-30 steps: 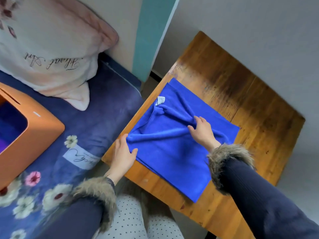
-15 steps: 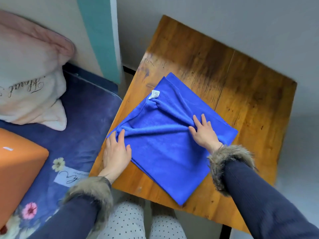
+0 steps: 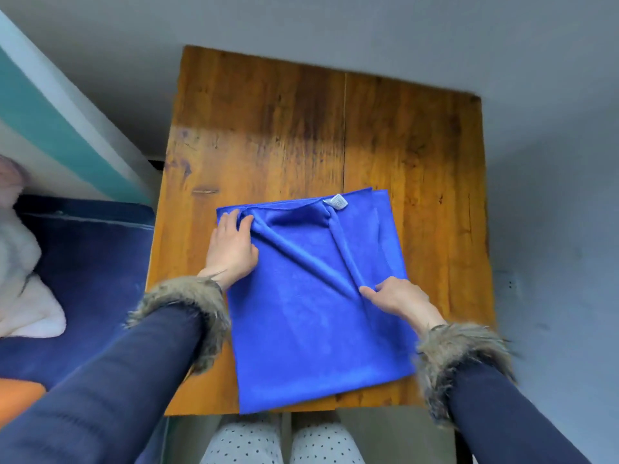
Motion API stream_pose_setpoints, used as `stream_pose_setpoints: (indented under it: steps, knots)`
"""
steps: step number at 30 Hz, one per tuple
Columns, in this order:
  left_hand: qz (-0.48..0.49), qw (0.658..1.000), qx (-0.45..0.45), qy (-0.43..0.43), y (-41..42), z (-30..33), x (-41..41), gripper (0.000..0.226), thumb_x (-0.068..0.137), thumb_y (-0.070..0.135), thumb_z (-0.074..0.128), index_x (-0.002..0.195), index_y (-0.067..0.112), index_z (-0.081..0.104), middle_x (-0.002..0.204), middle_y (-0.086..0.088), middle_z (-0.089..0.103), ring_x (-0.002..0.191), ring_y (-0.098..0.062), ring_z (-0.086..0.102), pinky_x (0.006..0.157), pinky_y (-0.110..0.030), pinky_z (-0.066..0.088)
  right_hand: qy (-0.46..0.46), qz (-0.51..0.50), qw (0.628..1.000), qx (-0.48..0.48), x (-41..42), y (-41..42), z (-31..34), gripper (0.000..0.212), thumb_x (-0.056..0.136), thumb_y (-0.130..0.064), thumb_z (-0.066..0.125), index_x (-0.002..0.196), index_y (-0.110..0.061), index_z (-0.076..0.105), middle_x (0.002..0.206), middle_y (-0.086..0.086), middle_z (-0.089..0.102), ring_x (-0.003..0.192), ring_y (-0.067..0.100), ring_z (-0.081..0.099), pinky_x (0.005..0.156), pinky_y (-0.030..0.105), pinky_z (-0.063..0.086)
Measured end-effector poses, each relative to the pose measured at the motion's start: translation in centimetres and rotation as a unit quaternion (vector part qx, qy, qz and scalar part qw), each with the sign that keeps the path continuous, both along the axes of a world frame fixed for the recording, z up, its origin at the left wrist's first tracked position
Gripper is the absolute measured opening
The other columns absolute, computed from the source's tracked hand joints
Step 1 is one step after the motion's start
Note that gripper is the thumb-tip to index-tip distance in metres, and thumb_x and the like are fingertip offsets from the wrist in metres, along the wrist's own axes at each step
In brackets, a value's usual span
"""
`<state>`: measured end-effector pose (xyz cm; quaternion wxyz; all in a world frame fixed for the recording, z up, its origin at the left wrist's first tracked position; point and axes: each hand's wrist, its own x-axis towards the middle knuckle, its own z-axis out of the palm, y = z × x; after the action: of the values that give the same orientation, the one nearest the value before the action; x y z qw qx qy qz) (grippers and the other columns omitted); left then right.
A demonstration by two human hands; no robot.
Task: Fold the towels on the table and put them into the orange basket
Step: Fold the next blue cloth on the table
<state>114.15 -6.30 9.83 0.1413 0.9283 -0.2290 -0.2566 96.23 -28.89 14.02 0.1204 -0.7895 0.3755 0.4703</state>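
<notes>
A blue towel (image 3: 311, 313) lies on the wooden table (image 3: 301, 135), folded into a rough rectangle, with a white label (image 3: 338, 201) at its far edge. Its near edge hangs slightly over the table's front. My left hand (image 3: 231, 249) rests flat on the towel's far left corner, and creases run out from its fingers. My right hand (image 3: 398, 303) presses on the towel near its right edge, fingers pointing left at the end of two long creases. Only an orange sliver of the basket (image 3: 18, 395) shows at the lower left, behind my left sleeve.
A bed with a dark blue cover (image 3: 87, 279) stands left of the table, with a pale pillow (image 3: 16, 279) on it. A wall with a teal stripe (image 3: 40, 105) rises behind the bed. Grey floor surrounds the table. My knees (image 3: 281, 443) sit under the front edge.
The view has swung right, away from the basket. My left hand moved from the table's edge onto the towel's far left corner. My right hand stayed pressed on the towel.
</notes>
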Motion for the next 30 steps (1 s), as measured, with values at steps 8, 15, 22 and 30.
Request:
stream_pose_setpoints:
  steps: [8,15,22,30]
  knots:
    - [0.079,0.992,-0.084,-0.048,-1.6,0.5,0.4,0.044,0.094,0.013,0.044,0.136,0.006,0.035,0.127,-0.019,0.051,0.115,-0.038,0.048,0.092,-0.048,0.039,-0.33,-0.084,0.936,-0.085,2.6,-3.7,0.4,0.025,0.095,-0.028,0.045,0.102,-0.011,0.061,0.111,0.014,0.06,0.107,0.033,0.052,0.079,0.036,0.041]
    - [0.102,0.985,-0.09,-0.104,-0.8,-0.1,2.5,0.024,0.095,0.015,0.047,0.113,0.004,0.058,0.105,-0.021,0.062,0.098,-0.04,0.052,0.083,-0.048,0.043,-0.382,0.014,0.92,-0.088,9.5,-7.0,-1.6,0.039,0.094,-0.019,0.047,0.133,-0.011,0.045,0.131,0.012,0.042,0.122,0.03,0.035,0.096,0.043,0.035]
    - [0.106,0.983,-0.083,-0.123,-0.6,-1.2,4.3,0.018,0.089,0.012,0.058,0.098,0.001,0.068,0.11,-0.017,0.058,0.104,-0.036,0.047,0.089,-0.043,0.038,-0.447,0.068,0.887,-0.095,9.8,-8.1,-3.9,0.019,0.09,-0.014,0.053,0.103,-0.007,0.064,0.112,0.01,0.055,0.11,0.029,0.044,0.086,0.038,0.035]
    - [0.152,0.981,-0.1,-0.065,-0.8,-0.5,3.9,0.017,0.089,0.01,0.058,0.098,-0.001,0.066,0.105,-0.017,0.056,0.09,-0.027,0.052,0.08,-0.021,0.031,-0.417,-0.031,0.908,-0.024,8.7,-10.9,-3.4,0.011,0.087,-0.012,0.056,0.094,-0.007,0.064,0.112,0.014,0.053,0.109,0.03,0.047,0.087,0.028,0.034]
